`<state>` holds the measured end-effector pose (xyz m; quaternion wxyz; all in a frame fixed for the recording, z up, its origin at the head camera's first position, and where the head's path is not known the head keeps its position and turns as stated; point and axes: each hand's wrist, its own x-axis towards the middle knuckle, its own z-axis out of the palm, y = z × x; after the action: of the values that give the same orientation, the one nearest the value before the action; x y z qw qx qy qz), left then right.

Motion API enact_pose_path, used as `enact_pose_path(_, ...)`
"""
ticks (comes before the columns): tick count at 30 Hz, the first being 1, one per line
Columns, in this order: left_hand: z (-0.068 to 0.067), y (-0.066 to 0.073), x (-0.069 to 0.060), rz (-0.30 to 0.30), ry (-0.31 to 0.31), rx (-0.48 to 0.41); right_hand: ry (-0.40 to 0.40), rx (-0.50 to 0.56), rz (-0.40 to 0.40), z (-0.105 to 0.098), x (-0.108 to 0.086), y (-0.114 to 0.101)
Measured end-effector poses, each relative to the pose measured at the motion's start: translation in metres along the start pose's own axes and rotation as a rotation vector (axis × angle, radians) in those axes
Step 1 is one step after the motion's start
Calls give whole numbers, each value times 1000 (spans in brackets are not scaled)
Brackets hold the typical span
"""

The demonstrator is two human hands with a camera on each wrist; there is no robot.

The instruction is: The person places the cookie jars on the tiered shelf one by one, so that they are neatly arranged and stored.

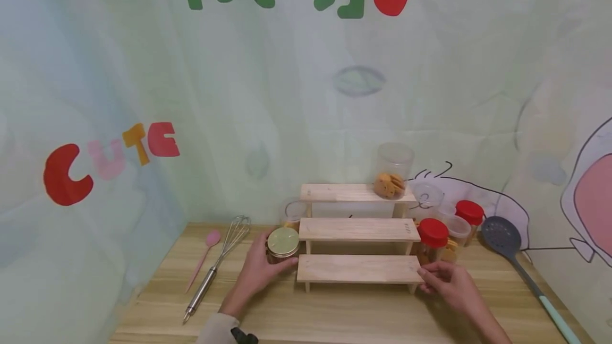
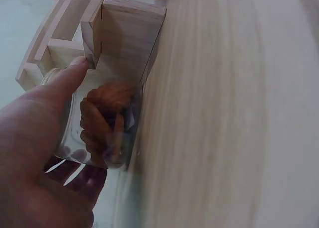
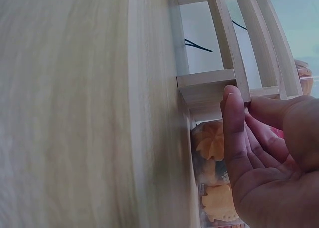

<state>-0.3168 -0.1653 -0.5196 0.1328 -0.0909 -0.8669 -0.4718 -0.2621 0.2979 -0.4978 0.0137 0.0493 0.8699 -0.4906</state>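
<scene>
A three-step wooden shelf point(image 1: 358, 268) stands in the middle of the table. At its left end my left hand point(image 1: 260, 267) is wrapped round a clear jar point(image 2: 112, 123) of cookies with a gold lid point(image 1: 283, 241). The left thumb point(image 2: 75, 81) reaches past the jar to the shelf's end. With thumb and fingers, my right hand point(image 1: 451, 283) pinches the right end of the lowest step, also seen as a wooden board point(image 3: 227, 44) in the right wrist view. Another clear jar point(image 1: 393, 174) with cookies sits on the top step's right end.
Right of the shelf stand several cookie jars, among them a red-lidded jar point(image 1: 432, 235) and another red-lidded jar point(image 1: 470, 214). A slotted skimmer point(image 1: 502, 235) lies at far right. On the left are a whisk point(image 1: 210, 280) and a pink spoon point(image 1: 203, 256). A printed curtain point(image 1: 268, 94) hangs behind.
</scene>
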Motion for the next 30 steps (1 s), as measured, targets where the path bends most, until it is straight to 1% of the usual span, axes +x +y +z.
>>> enact_pose_path(2,0,-3,-1,-2,-17,4,-1,1,-4,0,0,0)
enact_pose_path(7,-1,-7,-2,12,-59,-31,-3,6,-19,1,-1,0)
enact_pose_path(12,-3,-6,-2,16,-73,-48,-4,6,-22,1,-1,1)
enact_pose_path(16,-2,-6,-2,9,-71,-40,-2,9,-26,1,-1,2)
enact_pose_path(21,-2,-8,-2,11,-59,-25,-1,22,-18,2,-1,3)
enact_pose_path(27,-6,-8,-1,-2,-35,0,1,31,9,2,-1,2)
enact_pose_path(30,-8,-9,0,-7,-26,-4,3,33,14,2,0,3)
